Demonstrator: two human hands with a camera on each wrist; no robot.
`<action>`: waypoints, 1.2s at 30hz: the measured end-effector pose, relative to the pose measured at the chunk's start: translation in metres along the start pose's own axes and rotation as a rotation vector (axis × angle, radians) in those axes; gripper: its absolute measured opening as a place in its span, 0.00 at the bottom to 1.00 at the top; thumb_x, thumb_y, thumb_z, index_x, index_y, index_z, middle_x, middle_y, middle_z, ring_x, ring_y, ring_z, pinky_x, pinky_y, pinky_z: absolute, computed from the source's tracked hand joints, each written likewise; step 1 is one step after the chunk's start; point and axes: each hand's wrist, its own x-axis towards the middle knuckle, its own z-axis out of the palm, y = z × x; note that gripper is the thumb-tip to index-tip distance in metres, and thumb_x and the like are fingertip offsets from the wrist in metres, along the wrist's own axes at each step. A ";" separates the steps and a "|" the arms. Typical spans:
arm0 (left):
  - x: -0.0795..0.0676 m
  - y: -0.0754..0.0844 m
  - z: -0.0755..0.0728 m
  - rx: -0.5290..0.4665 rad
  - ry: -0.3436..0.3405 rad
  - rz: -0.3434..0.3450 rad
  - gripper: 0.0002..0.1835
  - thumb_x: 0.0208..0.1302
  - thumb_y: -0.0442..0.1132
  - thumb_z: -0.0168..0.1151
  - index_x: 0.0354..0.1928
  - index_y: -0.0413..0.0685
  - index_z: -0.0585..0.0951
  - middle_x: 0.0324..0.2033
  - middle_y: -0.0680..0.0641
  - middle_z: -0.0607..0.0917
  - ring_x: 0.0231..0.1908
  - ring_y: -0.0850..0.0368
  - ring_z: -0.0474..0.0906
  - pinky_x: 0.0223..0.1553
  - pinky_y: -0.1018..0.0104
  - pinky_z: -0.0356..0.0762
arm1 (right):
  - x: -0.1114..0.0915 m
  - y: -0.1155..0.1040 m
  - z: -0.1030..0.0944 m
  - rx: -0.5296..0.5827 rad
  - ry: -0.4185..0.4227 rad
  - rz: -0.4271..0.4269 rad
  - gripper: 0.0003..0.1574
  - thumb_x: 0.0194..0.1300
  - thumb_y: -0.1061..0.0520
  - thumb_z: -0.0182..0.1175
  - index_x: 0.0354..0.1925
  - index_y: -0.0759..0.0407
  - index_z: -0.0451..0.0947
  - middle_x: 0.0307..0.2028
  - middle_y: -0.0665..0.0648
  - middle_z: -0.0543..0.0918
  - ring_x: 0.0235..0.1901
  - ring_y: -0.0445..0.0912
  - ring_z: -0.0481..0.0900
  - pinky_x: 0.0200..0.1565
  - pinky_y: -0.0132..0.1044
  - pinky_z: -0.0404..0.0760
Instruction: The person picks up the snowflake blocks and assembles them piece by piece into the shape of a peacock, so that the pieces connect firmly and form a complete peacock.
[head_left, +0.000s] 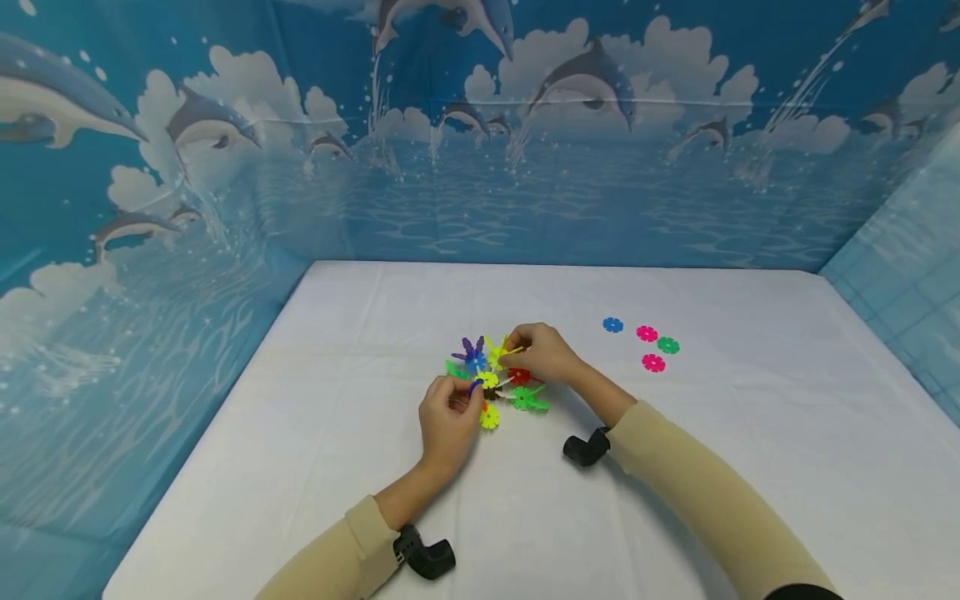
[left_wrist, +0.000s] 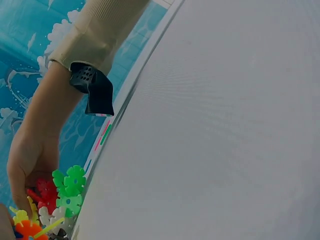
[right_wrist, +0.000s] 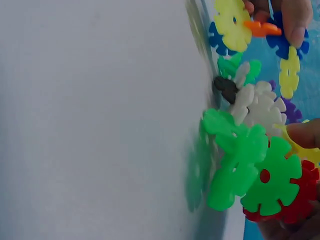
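A cluster of interlocking plastic flower discs (head_left: 487, 380) stands on the white table, joined at many angles in yellow, green, red, white, blue, purple, orange and black. At its near left side my left hand (head_left: 448, 421) pinches a dark blue disc (right_wrist: 285, 37) between thumb and finger. My right hand (head_left: 547, 350) reaches over the far right side and pinches a yellow disc (head_left: 496, 354). Green discs (right_wrist: 240, 157) and red discs (left_wrist: 46, 194) sit beside that hand. The right wrist view shows a yellow disc (right_wrist: 233, 22) and an orange disc (right_wrist: 262, 28) linked near the left fingers.
Loose discs lie on the white table (head_left: 720, 467) to the far right: one blue (head_left: 612, 325), one green (head_left: 668, 345) and two pink (head_left: 653, 363). Black wrist cameras (head_left: 587, 448) jut out from both sleeves. A dolphin-print curtain (head_left: 480, 200) hangs behind the table.
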 end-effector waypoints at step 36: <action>0.001 0.001 -0.002 0.050 -0.154 -0.031 0.13 0.56 0.33 0.72 0.44 0.37 0.85 0.38 0.45 0.85 0.36 0.53 0.82 0.37 0.67 0.81 | -0.047 -0.003 0.005 0.252 0.140 -0.089 0.15 0.70 0.52 0.60 0.43 0.64 0.75 0.34 0.59 0.80 0.27 0.47 0.74 0.29 0.33 0.75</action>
